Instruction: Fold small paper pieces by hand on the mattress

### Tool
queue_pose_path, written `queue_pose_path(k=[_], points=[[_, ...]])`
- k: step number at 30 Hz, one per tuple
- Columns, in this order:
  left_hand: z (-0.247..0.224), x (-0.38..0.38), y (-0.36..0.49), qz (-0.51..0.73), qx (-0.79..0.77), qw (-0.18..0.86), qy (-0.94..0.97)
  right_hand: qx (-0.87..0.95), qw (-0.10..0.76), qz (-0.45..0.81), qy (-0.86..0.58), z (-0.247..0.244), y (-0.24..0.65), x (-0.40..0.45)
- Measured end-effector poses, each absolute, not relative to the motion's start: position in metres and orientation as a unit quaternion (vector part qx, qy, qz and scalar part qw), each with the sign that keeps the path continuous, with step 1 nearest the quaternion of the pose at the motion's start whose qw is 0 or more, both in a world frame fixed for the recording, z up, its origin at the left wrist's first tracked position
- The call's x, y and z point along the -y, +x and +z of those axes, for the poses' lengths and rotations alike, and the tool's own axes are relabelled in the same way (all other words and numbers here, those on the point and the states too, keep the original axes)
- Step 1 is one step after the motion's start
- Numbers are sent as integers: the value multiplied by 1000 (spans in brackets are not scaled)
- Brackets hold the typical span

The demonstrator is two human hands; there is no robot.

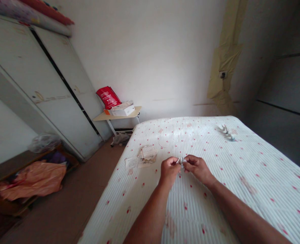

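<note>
Above the middle of the bed, my left hand (169,169) and my right hand (197,168) meet with fingertips pinched. Between them is a small whitish piece of paper (181,161), which looks folded or crumpled; the fingers cover much of it. Left of my hands lies a loose stack of printed paper pieces (148,154) on the white ribbed bedspread (185,217) with red dots. Farther off to the right, several small folded or twisted paper pieces (226,133) sit in a group; their exact shape is too small to make out.
Beyond the bed's far left corner stands a small table (103,117) with a red bag (108,97) and a white box (124,110). A grey cabinet (56,84) lines the left wall. An orange bag (35,181) rests on a low wooden shelf.
</note>
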State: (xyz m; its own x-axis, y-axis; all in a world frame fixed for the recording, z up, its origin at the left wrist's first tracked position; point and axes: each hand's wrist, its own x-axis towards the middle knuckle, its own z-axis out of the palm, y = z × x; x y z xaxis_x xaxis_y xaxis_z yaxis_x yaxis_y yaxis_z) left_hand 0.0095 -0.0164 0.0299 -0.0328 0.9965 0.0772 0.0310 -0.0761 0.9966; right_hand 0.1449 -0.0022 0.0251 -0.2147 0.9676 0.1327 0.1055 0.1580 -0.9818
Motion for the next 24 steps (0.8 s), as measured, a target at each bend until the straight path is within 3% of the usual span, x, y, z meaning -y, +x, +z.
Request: queue_pose_path(k=[24], points=[[33, 19, 13, 538, -431, 527, 497, 607, 469, 473, -433, 22, 146, 0]])
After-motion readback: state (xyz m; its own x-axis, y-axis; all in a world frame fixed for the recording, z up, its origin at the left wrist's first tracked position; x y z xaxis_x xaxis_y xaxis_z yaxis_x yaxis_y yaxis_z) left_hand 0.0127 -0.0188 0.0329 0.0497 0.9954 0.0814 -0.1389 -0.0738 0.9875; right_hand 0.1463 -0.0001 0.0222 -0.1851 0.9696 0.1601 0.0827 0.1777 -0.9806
